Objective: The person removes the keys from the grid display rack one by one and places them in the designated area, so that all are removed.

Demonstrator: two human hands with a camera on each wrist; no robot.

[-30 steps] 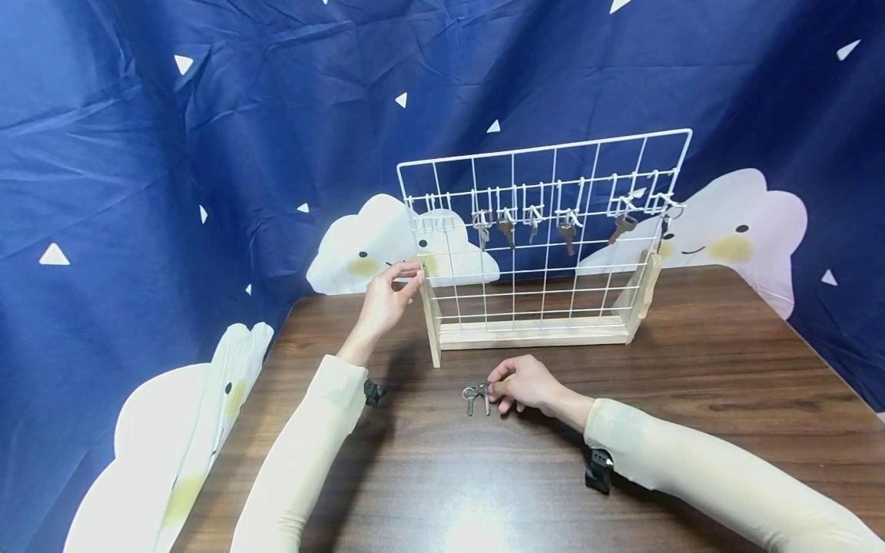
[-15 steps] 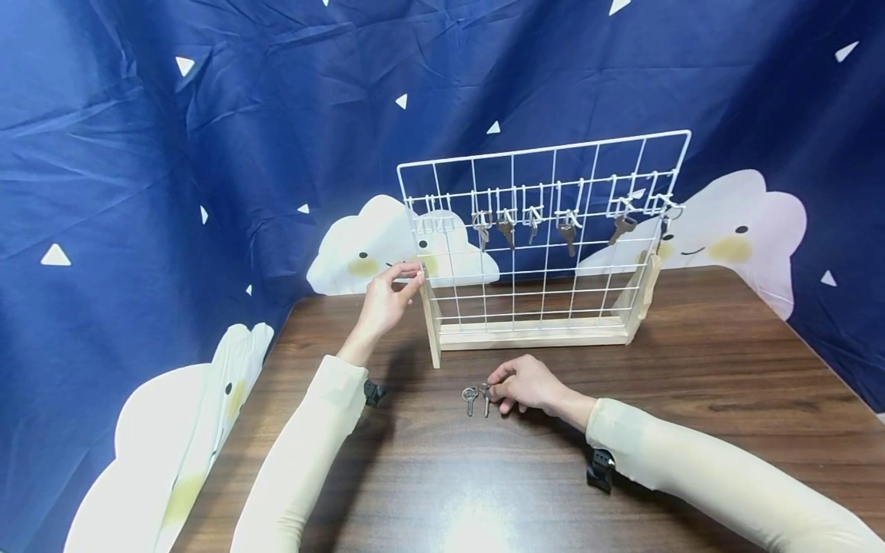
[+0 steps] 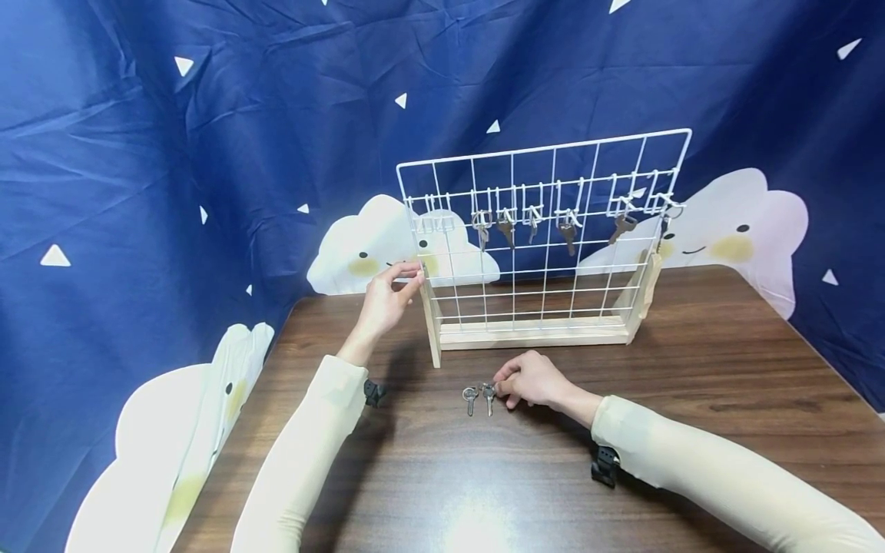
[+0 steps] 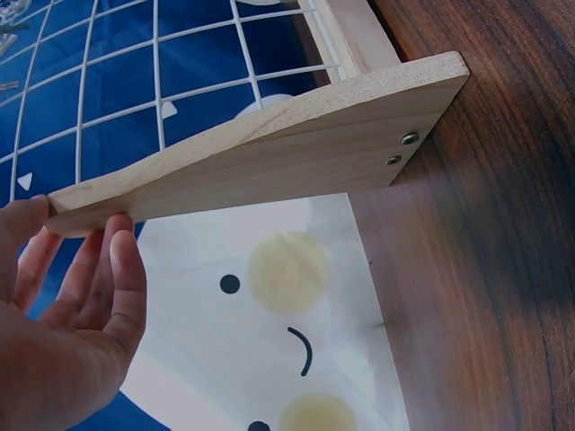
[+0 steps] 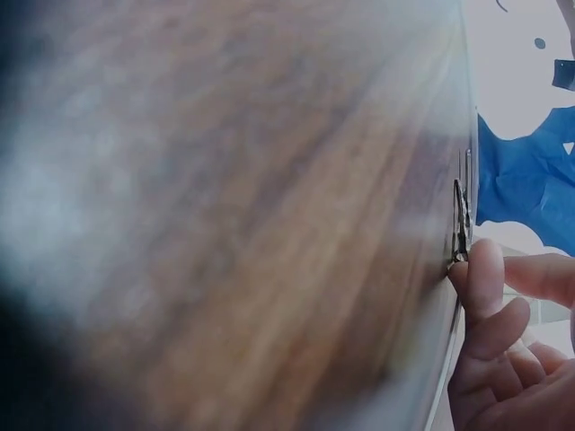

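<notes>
My left hand [image 3: 386, 302] pinches the upper end of the wooden side panel [image 4: 252, 148] of a white wire grid rack [image 3: 532, 269], thumb on one face and fingers on the other. On the brown table lie two small metal keys with rings, side by side. The left key [image 3: 470, 399] lies apart from both hands. My right hand [image 3: 534, 380] pinches the ring end of the right key [image 3: 489, 401], whose blade points toward me. In the right wrist view the key [image 5: 461, 215] is seen edge-on at the fingertips, so the exact grip is partly hidden.
Several keys, such as a brown key [image 3: 568, 234], hang from white hooks along the rack's upper part. The leftmost hooks [image 3: 435, 219] carry no key. A blue cloth [image 3: 207, 153] with clouds hangs behind the table [image 3: 387, 476].
My right hand has shifted slightly right. The right key has moved a little right with it and turned to show its flat face. My left hand and the rack have stayed still.
</notes>
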